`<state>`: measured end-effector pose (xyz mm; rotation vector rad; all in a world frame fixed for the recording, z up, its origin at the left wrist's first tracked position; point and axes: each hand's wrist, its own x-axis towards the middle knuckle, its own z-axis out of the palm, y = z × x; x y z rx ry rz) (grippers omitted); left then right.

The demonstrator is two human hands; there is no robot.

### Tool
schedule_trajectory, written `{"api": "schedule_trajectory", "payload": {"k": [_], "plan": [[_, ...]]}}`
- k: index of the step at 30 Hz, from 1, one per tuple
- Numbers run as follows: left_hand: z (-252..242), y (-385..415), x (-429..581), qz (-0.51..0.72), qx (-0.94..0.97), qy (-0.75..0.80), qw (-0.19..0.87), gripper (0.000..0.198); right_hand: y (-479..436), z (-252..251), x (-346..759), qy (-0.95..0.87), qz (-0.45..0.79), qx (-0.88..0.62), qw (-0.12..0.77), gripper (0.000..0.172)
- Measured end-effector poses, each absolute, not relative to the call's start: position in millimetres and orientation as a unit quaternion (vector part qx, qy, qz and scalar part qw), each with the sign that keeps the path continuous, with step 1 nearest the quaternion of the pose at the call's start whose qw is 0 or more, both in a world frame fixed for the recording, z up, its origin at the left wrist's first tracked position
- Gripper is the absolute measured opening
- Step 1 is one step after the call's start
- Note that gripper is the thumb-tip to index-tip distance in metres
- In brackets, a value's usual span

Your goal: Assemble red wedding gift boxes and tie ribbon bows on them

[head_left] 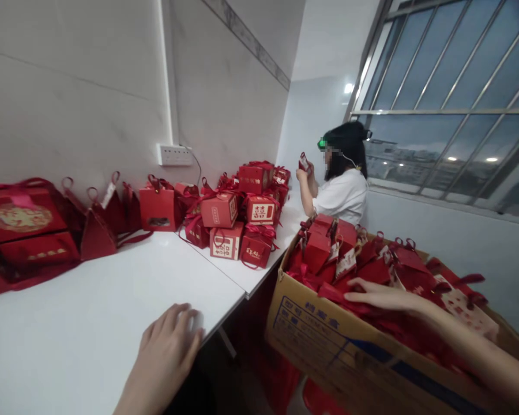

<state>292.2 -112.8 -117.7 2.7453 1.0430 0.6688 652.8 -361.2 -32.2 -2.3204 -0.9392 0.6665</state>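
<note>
Tbl edge (218, 314) by L fingers (168, 323), half-spread, empty, R fingers (367, 286) over boxes (318, 251) nr carton rim (300, 291), grip unclear

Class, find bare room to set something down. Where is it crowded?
Bare: the near white tabletop, between the left hand and the red bags along the wall. Crowded: the far tabletop, under stacked boxes, and the packed carton.

Right fingers (365, 285) among red boxes (318, 252) in a carton (311, 341), left fingers (168, 324) at a white table (73, 334), co-worker (341, 195) beyond
</note>
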Motion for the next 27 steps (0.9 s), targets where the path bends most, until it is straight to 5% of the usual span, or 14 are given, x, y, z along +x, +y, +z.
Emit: {"api": "schedule_trajectory", "payload": {"k": [5, 11, 17, 27], "plan": [[-117, -114, 292, 0.219, 0.905, 0.355, 0.082, 0.031, -287, 6, 646, -0.498, -0.074, -0.85, 0.158, 0.044], [-110, -119, 290, 0.215, 0.9, 0.36, 0.12, 0.029, -164, 26, 582, -0.636, -0.03, -0.727, 0.255, 0.043], [-104, -124, 288, 0.217, 0.897, 0.353, 0.156, 0.028, -62, 31, 558, -0.588, -0.015, -0.731, 0.346, 0.082], [-83, -110, 243, 0.197, 0.873, 0.321, 0.311, 0.027, -31, 22, 569, -0.575, 0.029, -0.72, 0.388, 0.088]]}}
